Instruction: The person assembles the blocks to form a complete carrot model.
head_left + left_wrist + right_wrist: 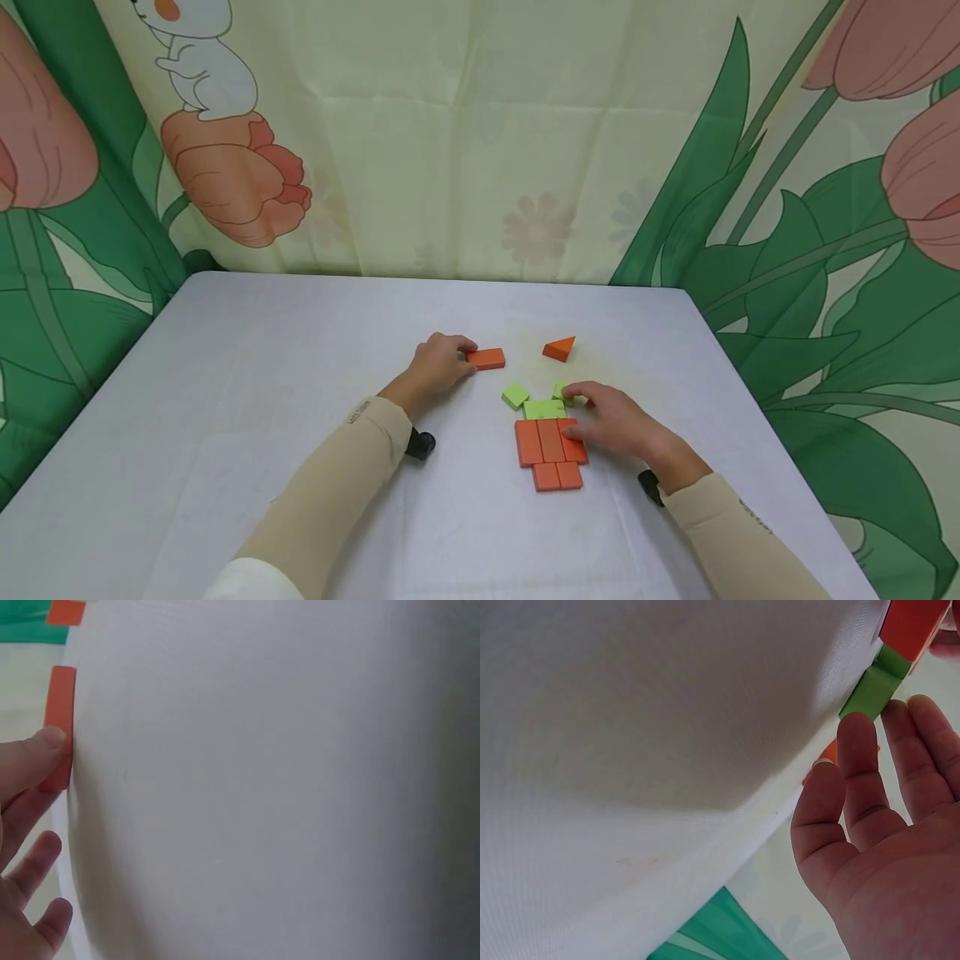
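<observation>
My left hand (441, 364) pinches one end of a red-orange rectangular block (489, 359) on the white table; the left wrist view shows the thumb lying on this block (61, 701). To the right, my right hand (618, 419) reaches over a flat arrangement of blocks. Its fingertips touch a small green block (558, 390), and its thumb rests at the rightmost of several red blocks (552, 440). A wider green block (544, 409) lies against their top edge, with a tilted green square block (515, 395) at its upper left. In the right wrist view the fingers look loosely extended.
An orange triangular block (559, 349) lies alone behind the arrangement. Two shorter red blocks (557, 477) sit at the near end of it. The white-covered table (225, 433) meets a hanging printed cloth (420, 167) at the back.
</observation>
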Available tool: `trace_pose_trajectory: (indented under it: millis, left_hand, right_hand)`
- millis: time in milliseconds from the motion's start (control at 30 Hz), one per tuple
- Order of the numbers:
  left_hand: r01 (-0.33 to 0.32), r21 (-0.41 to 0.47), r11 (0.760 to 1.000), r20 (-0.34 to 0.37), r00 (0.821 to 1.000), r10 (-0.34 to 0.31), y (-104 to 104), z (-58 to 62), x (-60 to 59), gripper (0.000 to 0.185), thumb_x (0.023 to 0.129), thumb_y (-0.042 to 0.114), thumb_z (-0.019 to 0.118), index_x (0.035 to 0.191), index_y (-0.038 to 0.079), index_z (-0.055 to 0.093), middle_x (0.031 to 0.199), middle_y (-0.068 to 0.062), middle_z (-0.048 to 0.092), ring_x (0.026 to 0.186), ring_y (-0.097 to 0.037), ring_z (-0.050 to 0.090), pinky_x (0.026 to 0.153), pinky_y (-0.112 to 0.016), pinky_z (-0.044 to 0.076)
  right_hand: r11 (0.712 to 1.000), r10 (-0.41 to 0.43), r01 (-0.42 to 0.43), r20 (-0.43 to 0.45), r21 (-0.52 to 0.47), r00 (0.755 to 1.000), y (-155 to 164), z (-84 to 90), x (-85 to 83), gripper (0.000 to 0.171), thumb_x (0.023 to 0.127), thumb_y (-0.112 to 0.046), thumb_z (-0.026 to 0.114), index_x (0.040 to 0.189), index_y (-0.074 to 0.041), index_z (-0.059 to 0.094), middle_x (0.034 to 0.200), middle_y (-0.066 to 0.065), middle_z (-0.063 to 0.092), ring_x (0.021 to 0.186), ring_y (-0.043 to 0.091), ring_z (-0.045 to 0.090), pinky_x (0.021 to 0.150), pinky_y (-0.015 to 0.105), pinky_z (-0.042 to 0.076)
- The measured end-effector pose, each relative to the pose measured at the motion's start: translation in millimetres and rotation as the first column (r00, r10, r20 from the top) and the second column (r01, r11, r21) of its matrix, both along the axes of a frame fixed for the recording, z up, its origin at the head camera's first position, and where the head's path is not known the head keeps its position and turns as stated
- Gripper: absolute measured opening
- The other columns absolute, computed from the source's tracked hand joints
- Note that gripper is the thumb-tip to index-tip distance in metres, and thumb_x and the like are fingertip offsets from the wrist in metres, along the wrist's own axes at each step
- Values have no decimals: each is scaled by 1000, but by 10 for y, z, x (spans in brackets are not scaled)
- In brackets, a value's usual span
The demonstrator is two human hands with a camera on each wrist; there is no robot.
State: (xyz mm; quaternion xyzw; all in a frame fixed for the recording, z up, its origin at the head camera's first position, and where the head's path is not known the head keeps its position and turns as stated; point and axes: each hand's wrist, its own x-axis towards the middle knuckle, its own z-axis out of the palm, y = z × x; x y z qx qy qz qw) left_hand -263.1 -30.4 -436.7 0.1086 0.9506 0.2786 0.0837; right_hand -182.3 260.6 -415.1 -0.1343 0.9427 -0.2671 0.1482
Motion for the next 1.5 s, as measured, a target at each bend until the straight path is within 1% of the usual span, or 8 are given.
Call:
trace_pose_trajectory:
  millis: [133,267,500,567,800,1167,1367,1500]
  left_hand:
    - [9,32,999,-12,1000,-9,-50,16,35,34,90,21,76,124,18,72,117,-3,66,118,-27,51,102,-43,39]
    - [27,88,996,-44,999,-24,-73,89,121,32,90,19,77,122,19,74,115,-2,66,115,-26,52,96,-41,43]
    - [137,67,988,-149,981,-126,-26,238,320,32,88,22,80,119,17,75,109,4,71,110,-22,52,93,-41,39]
    - [157,69,985,-155,977,-145,2,282,395,33,86,23,81,118,17,75,107,6,71,110,-22,52,93,-42,38]
    - [183,172,968,-110,980,-166,73,370,683,33,83,22,84,115,17,73,105,6,66,112,-22,51,91,-43,41]
    - [351,184,918,-101,936,-337,253,336,1034,30,83,20,84,111,17,74,101,14,69,104,-16,51,93,-41,37]
    - [386,160,908,-66,922,-381,399,254,1154,27,82,24,85,107,20,76,94,22,65,99,-11,50,91,-35,37]
    - [400,150,904,-48,916,-397,490,223,1246,27,80,26,86,105,22,76,87,25,62,90,-5,47,89,-32,36]
  right_hand:
    - [1000,-6,6,3,3,1000,-9,-13,1,55,88,-23,78,136,-8,58,136,9,57,116,32,53,97,49,46]
    - [1000,-6,6,5,7,1000,-12,-18,1,56,87,-24,79,136,-8,58,136,9,57,116,31,53,97,49,46]
    - [1000,2,-2,-2,10,1000,-19,-6,-5,55,88,-23,78,137,-8,57,135,9,57,115,31,54,96,49,46]
    - [1000,4,-4,-5,5,1000,-17,-7,-7,55,88,-23,78,136,-8,58,135,9,57,115,31,54,96,49,46]
    - [1000,14,-14,-5,9,1000,-4,-18,-11,54,88,-23,78,135,-7,58,134,9,57,114,31,54,95,48,47]
    - [999,44,-44,-34,-6,998,7,3,-22,53,87,-21,78,134,-5,58,133,11,58,113,33,55,95,49,47]
    - [999,51,-51,-41,-16,998,20,7,-19,52,87,-21,78,133,-5,59,132,12,58,112,33,56,94,49,47]
    - [998,55,-56,-42,-17,998,24,7,-18,52,86,-21,79,132,-5,59,132,12,58,112,33,56,95,49,47]
